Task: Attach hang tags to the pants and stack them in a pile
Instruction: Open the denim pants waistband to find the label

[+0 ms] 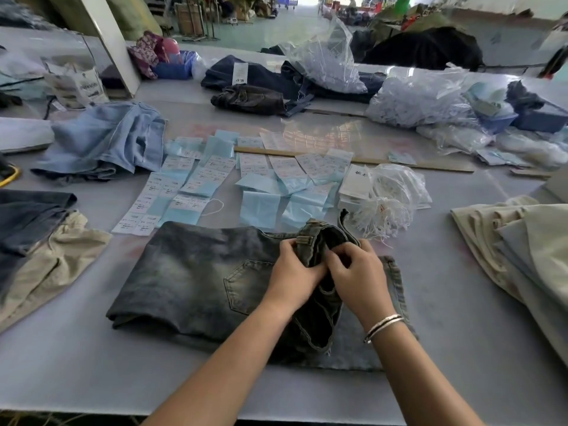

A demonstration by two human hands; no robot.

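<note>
Pants (196,281), faded grey denim, folded

Bare table (92,373) along near edge, both sides of forearms: free passage. Centre blocked by grey jeans (196,281), both hands on waistband. Beyond jeans, label sheets (215,179) cover surface; flat, low. String bundle (384,210) just right of them, near jeans' far corner. Left: beige-and-denim pile (40,250), light-blue jeans (107,139) farther back. Right: beige pile (522,256). Open strip between jeans and right pile. Ruler (353,159) lies crosswise behind labels; bags (421,99) beyond.
</note>
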